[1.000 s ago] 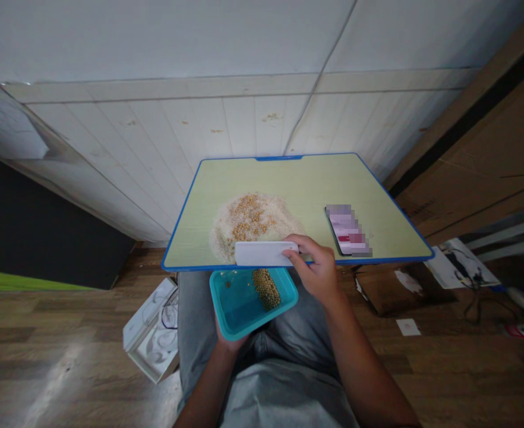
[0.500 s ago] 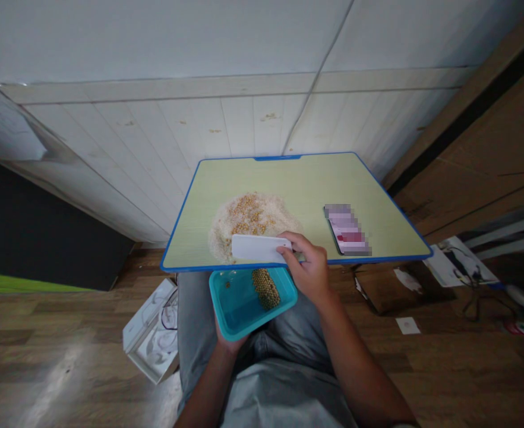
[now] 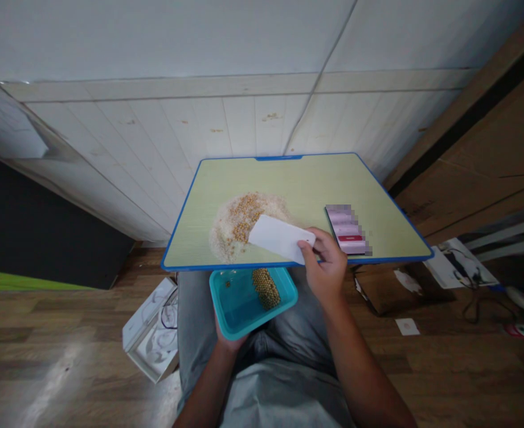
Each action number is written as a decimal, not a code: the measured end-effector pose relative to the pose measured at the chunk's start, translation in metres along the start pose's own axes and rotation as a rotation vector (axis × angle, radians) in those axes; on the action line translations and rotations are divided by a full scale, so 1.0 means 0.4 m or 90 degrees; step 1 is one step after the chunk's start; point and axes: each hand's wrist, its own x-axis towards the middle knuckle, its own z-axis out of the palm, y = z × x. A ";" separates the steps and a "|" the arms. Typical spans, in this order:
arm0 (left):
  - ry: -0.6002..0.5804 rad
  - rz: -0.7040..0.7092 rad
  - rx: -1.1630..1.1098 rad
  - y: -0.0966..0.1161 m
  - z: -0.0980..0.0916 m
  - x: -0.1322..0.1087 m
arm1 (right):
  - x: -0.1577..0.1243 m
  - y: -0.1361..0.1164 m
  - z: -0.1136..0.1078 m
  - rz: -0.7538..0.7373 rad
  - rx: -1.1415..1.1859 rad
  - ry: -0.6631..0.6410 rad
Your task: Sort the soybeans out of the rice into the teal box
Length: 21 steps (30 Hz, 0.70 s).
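Observation:
Pinched between thumb and fingers of my right hand (image 3: 327, 261) is a flat white card (image 3: 280, 238), slanted over the right part of a pile. That pile of white grains, perhaps rice (image 3: 221, 235), lies on the small table (image 3: 319, 178), with yellow-orange kernels (image 3: 244, 214) scattered through its middle. My left hand (image 3: 231, 342) grips a teal plastic tub (image 3: 237, 309) from below, just under the table's front edge; most of its fingers are hidden. Inside the tub, greenish round beans (image 3: 265, 289) are heaped along the right side, and a few lie near the far left corner.
A phone (image 3: 346, 230) with a lit, blurred screen lies on the table's right side. On the floor, an open white box (image 3: 152, 333) stands at left; a cardboard box (image 3: 395, 288) and cables are at right. A panelled wall (image 3: 239, 122) rises behind the table.
My right hand has moved right with the white card, which has turned and now slants down to the right. More kernels show in the pile. The tub has stayed put.

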 end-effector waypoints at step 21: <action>0.038 0.016 0.030 -0.003 0.005 -0.011 | 0.009 0.025 -0.079 0.026 -0.100 0.120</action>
